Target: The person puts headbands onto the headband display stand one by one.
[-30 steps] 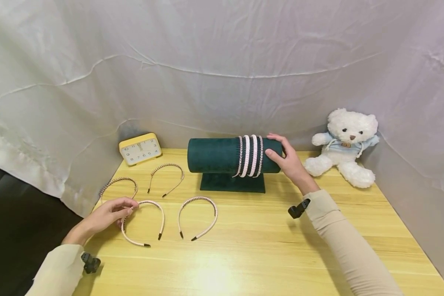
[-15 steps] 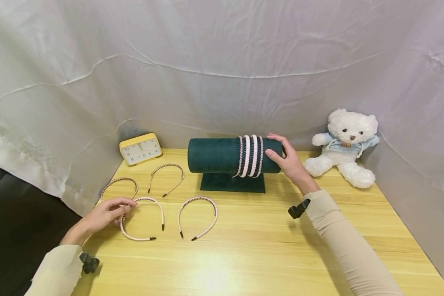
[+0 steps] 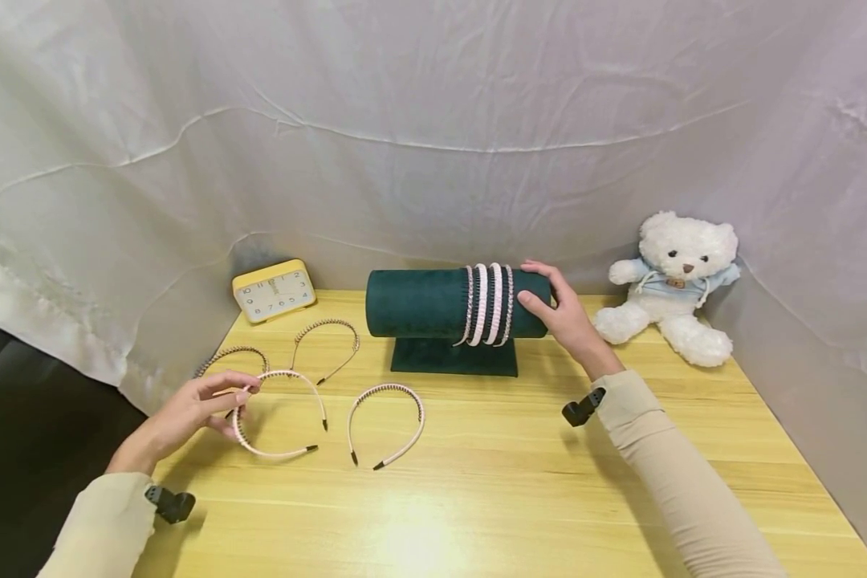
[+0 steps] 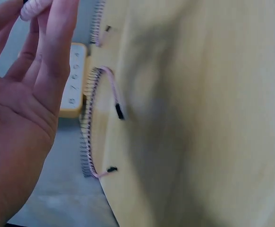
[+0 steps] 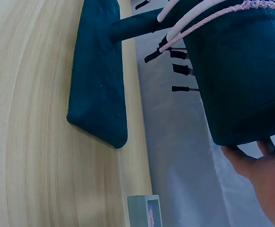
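Note:
My left hand (image 3: 195, 409) pinches a pale pink headband (image 3: 270, 455) between thumb and fingers at the left, its black-tipped ends pointing right. In the left wrist view the held headband is mostly out of frame. A dark green velvet headband stand (image 3: 415, 303), a horizontal roll on a flat base, stands at the centre back. My right hand (image 3: 567, 317) grips the roll's right end, thumb in front and fingers over the top. Several pink and white headbands (image 3: 482, 305) sit side by side around the roll, right of its middle.
Three headbands lie on the wooden table: a pink one (image 3: 422, 413) in front of the stand, a thin one (image 3: 356, 347) left of it, another (image 3: 242, 350) behind my left hand. A yellow clock (image 3: 274, 293) and white teddy bear (image 3: 682, 281) stand at the back corners.
My left hand has raised the pink headband and turned it slightly, its ends swinging up and right. My right hand and the stand have stayed in place.

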`<control>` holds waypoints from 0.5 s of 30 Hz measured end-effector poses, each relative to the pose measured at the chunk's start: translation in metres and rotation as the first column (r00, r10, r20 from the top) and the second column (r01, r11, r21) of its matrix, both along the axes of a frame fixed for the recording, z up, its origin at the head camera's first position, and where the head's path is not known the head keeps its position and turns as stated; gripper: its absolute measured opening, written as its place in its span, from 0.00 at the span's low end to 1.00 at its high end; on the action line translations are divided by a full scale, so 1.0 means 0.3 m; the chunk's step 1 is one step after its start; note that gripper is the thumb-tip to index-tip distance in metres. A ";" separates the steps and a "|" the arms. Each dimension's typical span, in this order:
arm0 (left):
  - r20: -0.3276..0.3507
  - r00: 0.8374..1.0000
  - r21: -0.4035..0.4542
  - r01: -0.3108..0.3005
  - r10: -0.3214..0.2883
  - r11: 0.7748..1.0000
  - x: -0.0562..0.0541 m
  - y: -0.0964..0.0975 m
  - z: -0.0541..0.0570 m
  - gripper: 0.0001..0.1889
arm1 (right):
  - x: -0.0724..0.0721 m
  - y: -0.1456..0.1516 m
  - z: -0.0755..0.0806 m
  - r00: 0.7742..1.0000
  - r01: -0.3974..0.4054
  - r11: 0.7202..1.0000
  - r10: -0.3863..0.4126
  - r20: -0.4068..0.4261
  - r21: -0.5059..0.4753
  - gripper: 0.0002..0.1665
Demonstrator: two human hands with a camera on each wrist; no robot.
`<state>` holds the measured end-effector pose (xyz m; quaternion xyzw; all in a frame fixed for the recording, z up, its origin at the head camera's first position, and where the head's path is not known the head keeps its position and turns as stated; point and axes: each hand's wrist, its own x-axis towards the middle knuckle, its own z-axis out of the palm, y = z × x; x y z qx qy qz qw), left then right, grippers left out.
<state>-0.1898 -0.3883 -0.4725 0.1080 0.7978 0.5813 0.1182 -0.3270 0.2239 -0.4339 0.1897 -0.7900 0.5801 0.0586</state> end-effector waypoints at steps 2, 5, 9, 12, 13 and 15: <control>-0.011 1.000 0.034 0.019 -0.019 0.999 -0.005 0.005 0.014 0.17 | 0.001 -0.001 0.000 1.000 0.001 1.000 -0.001 0.000 0.000 0.32; -0.033 0.998 0.093 0.051 -0.048 0.994 -0.014 0.016 0.035 0.15 | 0.001 0.000 -0.001 1.000 0.007 1.000 -0.007 -0.005 0.008 0.32; -0.083 0.995 0.140 0.065 -0.054 0.988 -0.027 0.036 0.065 0.16 | 0.002 0.000 0.000 1.000 0.012 1.000 -0.012 -0.011 0.019 0.33; -0.111 0.993 0.148 0.048 -0.031 0.988 -0.038 0.056 0.090 0.16 | 0.002 -0.001 0.001 1.000 0.012 1.000 -0.012 -0.010 0.013 0.34; -0.119 0.993 0.143 0.038 -0.021 0.989 -0.041 0.063 0.098 0.16 | 0.002 -0.001 0.001 1.000 0.012 1.000 -0.012 -0.008 0.009 0.34; -0.131 0.991 0.133 0.017 0.000 0.991 -0.049 0.080 0.112 0.16 | 0.002 -0.002 0.002 1.000 0.009 1.000 -0.009 -0.006 0.004 0.34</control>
